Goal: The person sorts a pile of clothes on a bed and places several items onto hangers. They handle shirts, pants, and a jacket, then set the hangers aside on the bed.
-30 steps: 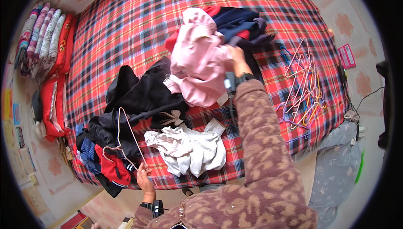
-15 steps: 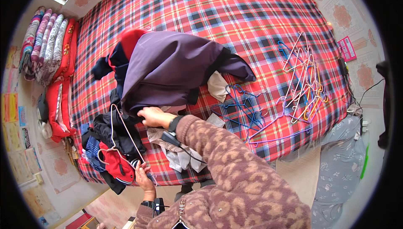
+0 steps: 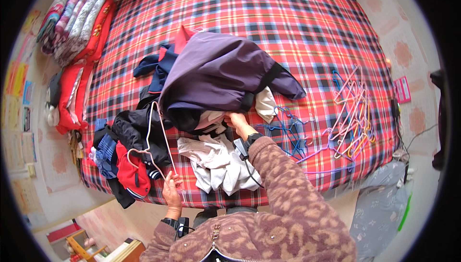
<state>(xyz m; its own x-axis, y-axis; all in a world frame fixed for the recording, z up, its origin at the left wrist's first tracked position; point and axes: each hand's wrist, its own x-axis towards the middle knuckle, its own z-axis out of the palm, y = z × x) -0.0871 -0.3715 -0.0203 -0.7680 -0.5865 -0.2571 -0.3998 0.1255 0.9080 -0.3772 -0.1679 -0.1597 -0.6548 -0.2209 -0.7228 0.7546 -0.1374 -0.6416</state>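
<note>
My left hand (image 3: 172, 191) is closed on a pale pink clothes hanger (image 3: 148, 139), which stands up in front of a black garment (image 3: 132, 130). My right hand (image 3: 238, 121) reaches to the near edge of a purple jacket (image 3: 211, 72); its fingertips are bent at a pink cloth (image 3: 211, 119) showing beneath the jacket, and exactly what they pinch is partly hidden. Between my hands lies a crumpled whitish garment (image 3: 218, 161). Red clothing (image 3: 132, 175) and a blue knitted piece (image 3: 105, 155) lie left of the hanger.
On the right of the plaid-covered bed (image 3: 307, 12) are tangled pink and orange hangers (image 3: 353, 118), blue hangers (image 3: 290, 132) and a purple hanger (image 3: 331, 168). Folded quilts (image 3: 77, 22) are stacked at the far left. A grey floral cloth (image 3: 377, 209) hangs off the right corner.
My right hand has moved right along the jacket's near edge, and the whitish garment below is more exposed. My left hand still holds the hanger. The whole view has shifted.
</note>
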